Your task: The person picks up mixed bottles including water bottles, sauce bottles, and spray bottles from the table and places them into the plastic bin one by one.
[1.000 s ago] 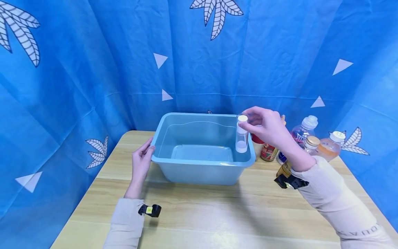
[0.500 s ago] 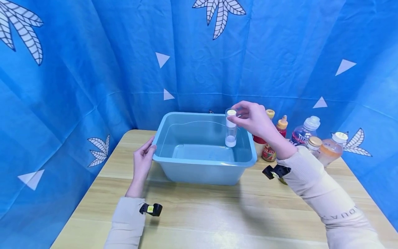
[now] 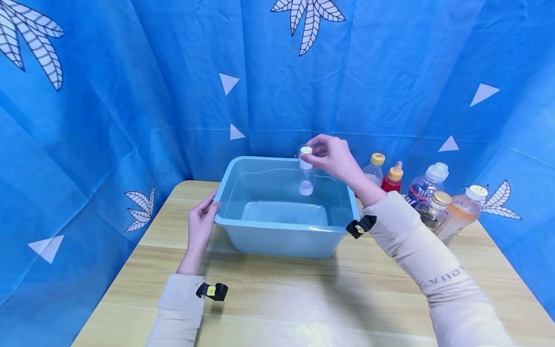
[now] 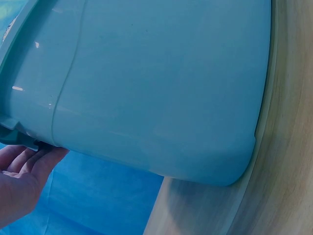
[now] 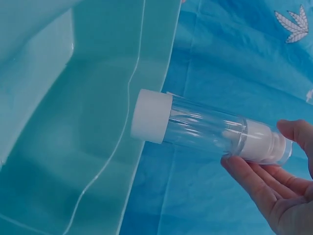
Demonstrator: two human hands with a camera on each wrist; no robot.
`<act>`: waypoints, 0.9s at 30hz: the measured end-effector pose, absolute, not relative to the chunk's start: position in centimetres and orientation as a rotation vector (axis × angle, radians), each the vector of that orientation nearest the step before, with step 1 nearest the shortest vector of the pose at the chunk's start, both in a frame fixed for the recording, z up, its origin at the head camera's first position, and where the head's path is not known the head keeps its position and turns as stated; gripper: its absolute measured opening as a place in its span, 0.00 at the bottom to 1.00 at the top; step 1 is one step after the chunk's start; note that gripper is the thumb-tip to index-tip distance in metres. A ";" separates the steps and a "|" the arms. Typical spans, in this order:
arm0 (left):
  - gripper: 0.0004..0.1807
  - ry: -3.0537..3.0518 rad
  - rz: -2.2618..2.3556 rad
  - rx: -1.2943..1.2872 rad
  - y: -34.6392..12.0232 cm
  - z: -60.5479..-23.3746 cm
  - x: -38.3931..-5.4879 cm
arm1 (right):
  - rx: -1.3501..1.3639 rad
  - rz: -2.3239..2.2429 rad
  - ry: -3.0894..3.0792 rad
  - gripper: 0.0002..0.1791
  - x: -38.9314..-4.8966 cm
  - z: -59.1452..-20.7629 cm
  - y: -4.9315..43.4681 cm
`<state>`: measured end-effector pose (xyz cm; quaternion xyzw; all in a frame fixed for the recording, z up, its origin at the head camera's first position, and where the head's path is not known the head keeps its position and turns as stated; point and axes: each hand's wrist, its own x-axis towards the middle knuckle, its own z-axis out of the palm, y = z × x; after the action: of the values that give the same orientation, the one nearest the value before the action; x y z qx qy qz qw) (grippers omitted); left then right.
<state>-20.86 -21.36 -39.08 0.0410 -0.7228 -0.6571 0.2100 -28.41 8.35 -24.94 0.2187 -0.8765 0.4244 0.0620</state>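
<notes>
My right hand (image 3: 331,154) pinches a clear plastic bottle (image 3: 306,174) near its top, thumb on one side and fingers on the other. The bottle has a white top section and a white base, and it hangs upright over the back part of a blue plastic basin (image 3: 277,241). In the right wrist view, the see-through middle of the bottle (image 5: 205,125) shows no coloured contents. At the basin's left rim, my left hand (image 3: 201,221) grips the edge. The left wrist view shows its fingers (image 4: 41,161) tucked under the rim; the thumb is hidden there.
Right of the basin stand a clear yellow-capped bottle (image 3: 375,168), a red squeeze bottle (image 3: 392,179), a clear-capped bottle (image 3: 427,185), a tan-lidded jar (image 3: 433,212) and a white-capped orange bottle (image 3: 464,209). A blue curtain (image 3: 277,96) hangs behind the wooden table (image 3: 269,299).
My right hand has carried the clear bottle leftward and slightly up, from the basin's right side toward its middle. The bottles at right are less covered by the arm. My left hand keeps its grip.
</notes>
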 end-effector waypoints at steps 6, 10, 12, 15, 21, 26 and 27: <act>0.20 -1.994 -1.796 0.081 -21.4 -39.5 -20.9 | 0.641 1.335 -2.655 0.17 -29.5 -25.3 6.9; 0.21 -1.945 -1.816 0.030 -21.6 -40.0 -21.1 | 0.632 1.365 -2.646 0.17 -30.2 -25.6 6.0; 0.21 -1.948 -1.827 0.051 -21.6 -40.0 -21.1 | 0.623 1.380 -2.646 0.17 -30.6 -25.7 5.6; 0.20 -1.997 -1.810 0.129 -21.4 -39.4 -20.9 | 0.606 1.412 -2.645 0.17 -31.1 -26.0 5.1; 0.19 -2.014 -1.830 0.165 -21.4 -39.2 -20.8 | 0.581 1.482 -2.645 0.17 -32.5 -26.4 4.3; 0.19 -1.996 -1.840 0.122 -21.4 -39.1 -20.6 | 0.563 1.517 -2.663 0.19 -33.6 -27.1 3.6; 0.19 -1.994 -1.843 0.116 -21.4 -39.1 -20.6 | 0.560 1.520 -2.666 0.19 -33.8 -27.2 3.5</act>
<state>-20.64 -21.37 -39.10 0.0418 -0.7173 -0.6629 0.2102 -33.81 3.46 -27.22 0.1795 -0.8546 0.4872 0.0113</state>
